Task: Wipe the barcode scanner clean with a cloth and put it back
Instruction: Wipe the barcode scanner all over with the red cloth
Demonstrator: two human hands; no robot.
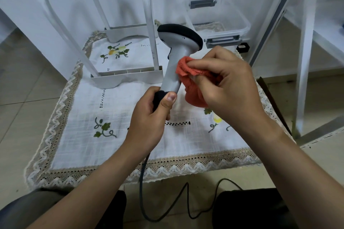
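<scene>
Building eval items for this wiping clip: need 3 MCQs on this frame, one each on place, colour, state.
1. Where does the cloth touch the barcode scanner?
A. on the black head
B. on the grey handle
C. on the cable

2. What colour is the cloth?
A. blue
B. white
C. orange-red

3. How is the scanner held?
A. lying on the tablecloth
B. upright, gripped at its base by the left hand
C. resting in the clear plastic box

Key: 1 B, the right hand presses the cloth against the handle. 2 C, it shows orange-red. 3 B, the left hand grips the dark base above the tablecloth.
</scene>
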